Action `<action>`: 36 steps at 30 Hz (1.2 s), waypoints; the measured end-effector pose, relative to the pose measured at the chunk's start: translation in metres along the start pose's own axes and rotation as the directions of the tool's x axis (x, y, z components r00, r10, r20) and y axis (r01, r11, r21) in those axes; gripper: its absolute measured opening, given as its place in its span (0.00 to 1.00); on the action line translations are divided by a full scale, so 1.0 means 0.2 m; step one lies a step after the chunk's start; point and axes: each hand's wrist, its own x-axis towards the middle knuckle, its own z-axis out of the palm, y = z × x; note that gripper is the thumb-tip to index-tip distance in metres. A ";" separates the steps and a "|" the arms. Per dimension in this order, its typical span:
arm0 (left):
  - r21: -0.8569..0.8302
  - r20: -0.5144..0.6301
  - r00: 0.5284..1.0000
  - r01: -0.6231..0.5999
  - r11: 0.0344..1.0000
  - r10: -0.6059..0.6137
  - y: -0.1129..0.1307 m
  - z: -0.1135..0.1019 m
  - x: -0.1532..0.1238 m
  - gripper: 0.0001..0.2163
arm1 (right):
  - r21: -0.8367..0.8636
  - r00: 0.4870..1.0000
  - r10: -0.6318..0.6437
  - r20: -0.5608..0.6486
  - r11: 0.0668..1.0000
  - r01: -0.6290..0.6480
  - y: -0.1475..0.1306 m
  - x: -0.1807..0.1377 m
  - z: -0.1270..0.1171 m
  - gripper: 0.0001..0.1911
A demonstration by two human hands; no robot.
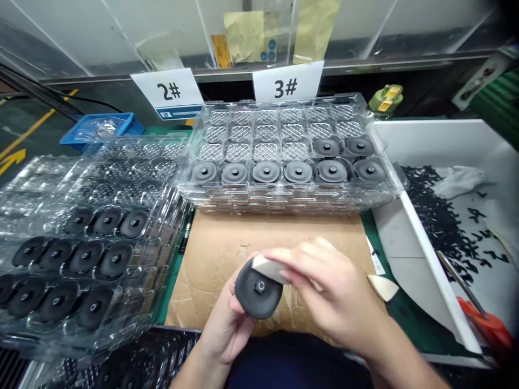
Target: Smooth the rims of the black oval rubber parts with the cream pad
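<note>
My left hand grips a dark grey rounded rubber part with a small hub in its middle, held over a sheet of brown cardboard. My right hand reaches across from the right with its fingers pressed together on a pale flat piece that lies against the part's upper edge. A clear blister tray marked 3# stands behind the cardboard and holds several of the same parts in its front rows. A second clear tray at the left holds several more.
A white bin at the right holds many small black scraps and a white cloth. Red-handled scissors lie in its near corner. A pale wedge rests on the green mat. Signs 2# and 3# stand behind, beside a blue bin.
</note>
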 end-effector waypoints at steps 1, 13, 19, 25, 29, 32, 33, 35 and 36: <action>-0.006 0.004 1.000 -0.001 1.000 0.001 0.02 0.00 0.00 0.30 | 0.047 0.995 0.094 0.025 0.994 -0.095 0.02 -0.04 -0.01 0.15; -0.085 0.126 0.992 0.030 0.996 -0.020 0.04 0.00 -0.01 0.26 | 0.582 0.775 0.631 -0.033 0.643 -0.498 0.27 -0.33 0.18 0.15; -0.056 0.051 0.998 -0.025 0.998 0.028 0.02 0.05 -0.01 0.23 | 0.196 0.821 0.365 -0.438 0.931 -0.309 0.04 -0.19 0.06 0.15; -0.064 -0.042 0.996 -0.080 0.995 0.078 -0.01 0.05 0.00 0.18 | -0.020 0.975 -0.197 -0.107 0.980 0.196 -0.12 -0.05 0.12 0.17; -0.081 -0.025 0.995 -0.097 0.992 0.095 -0.01 0.06 0.00 0.20 | -0.073 0.992 -0.106 -0.065 0.992 0.101 -0.12 0.01 0.13 0.16; -0.094 0.012 0.999 -0.036 0.995 0.037 0.01 0.06 0.00 0.18 | -0.061 0.973 -0.181 -0.142 0.983 0.174 -0.12 0.01 0.12 0.17; -0.088 0.026 0.999 -0.032 0.996 0.034 0.01 0.06 0.00 0.18 | -0.029 0.978 -0.185 -0.101 0.983 0.183 -0.12 0.00 0.11 0.16; -0.072 0.062 0.997 -0.031 0.997 0.035 0.02 0.04 0.00 0.21 | 0.040 0.994 -0.112 0.019 0.993 0.111 -0.09 -0.06 0.08 0.15; -0.073 0.076 0.996 -0.031 0.997 0.036 0.03 0.02 0.00 0.23 | 0.063 0.998 -0.035 0.047 0.998 0.032 -0.07 -0.10 0.06 0.14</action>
